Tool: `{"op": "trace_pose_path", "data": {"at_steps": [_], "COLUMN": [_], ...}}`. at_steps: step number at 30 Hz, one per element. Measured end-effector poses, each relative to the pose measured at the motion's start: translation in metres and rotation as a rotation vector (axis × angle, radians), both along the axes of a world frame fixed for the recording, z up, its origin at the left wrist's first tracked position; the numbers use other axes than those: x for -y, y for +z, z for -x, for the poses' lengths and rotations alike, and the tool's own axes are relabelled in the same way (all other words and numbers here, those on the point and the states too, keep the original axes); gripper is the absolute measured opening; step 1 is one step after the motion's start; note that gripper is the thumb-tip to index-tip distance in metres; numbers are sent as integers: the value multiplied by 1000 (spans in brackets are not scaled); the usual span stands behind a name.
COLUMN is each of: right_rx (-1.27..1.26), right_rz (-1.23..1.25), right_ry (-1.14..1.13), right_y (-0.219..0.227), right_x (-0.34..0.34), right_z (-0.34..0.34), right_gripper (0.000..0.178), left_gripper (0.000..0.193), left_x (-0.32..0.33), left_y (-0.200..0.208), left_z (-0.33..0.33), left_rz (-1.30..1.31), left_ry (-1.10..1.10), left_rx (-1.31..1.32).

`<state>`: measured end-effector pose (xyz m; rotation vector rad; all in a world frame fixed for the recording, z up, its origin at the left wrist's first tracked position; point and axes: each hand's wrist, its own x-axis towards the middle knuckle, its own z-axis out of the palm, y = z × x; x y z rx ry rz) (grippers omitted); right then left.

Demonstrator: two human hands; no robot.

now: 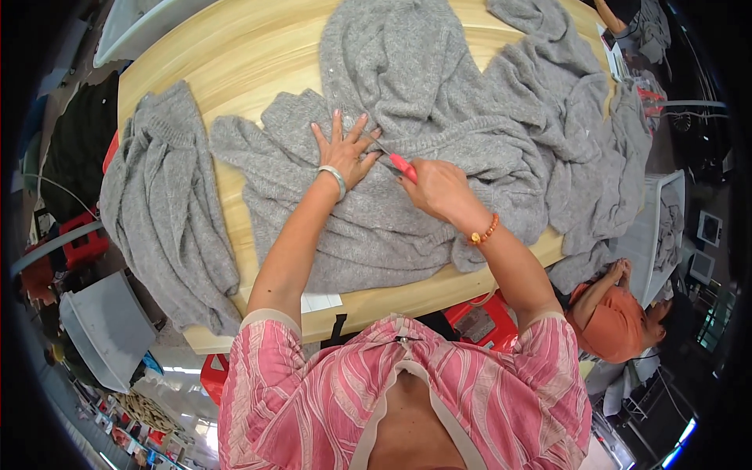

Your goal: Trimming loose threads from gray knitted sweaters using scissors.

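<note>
A grey knitted sweater (368, 227) lies spread and rumpled in front of me. My left hand (346, 153) rests flat on it, fingers spread, a metal bangle at the wrist. In my right hand (441, 188) is a red-handled tool (403, 167) with a thin metal shaft. Its shaft points up and left, reaching the knit beside my left fingers. The exact kind of tool is too small to tell. Just beyond my hands, a ribbed edge of knit crosses the fabric, with another grey knit piece (395, 59) behind it.
Further grey knit garments lie at the left (168, 204) and right (583, 149) of the wooden table (235, 47). Pale bins (110, 329) stand around it, with red stools (489, 319) by its front edge. A person in orange (611, 317) sits at the right.
</note>
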<state>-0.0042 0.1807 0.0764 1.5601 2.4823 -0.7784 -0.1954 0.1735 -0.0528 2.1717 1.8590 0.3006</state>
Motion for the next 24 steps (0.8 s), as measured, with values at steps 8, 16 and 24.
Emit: {"op": "trace_pose_path", "data": {"at_steps": [8, 16, 24], "right_rx": [-4, -49, -119], "right_rz": [84, 58, -18], "right_ry": [-18, -47, -60], "right_y": [-11, -23, -32], "right_x": [-11, -29, -51], "right_z": [12, 31, 47], "right_gripper": [33, 35, 34], "left_gripper": [45, 40, 40], "left_x": [0, -2, -7], "left_y": [0, 5, 5], "left_z": [10, 6, 6], "left_rz": [41, 69, 55], "left_ry": [-5, -7, 7], "left_rx": [-6, -4, 6]}}
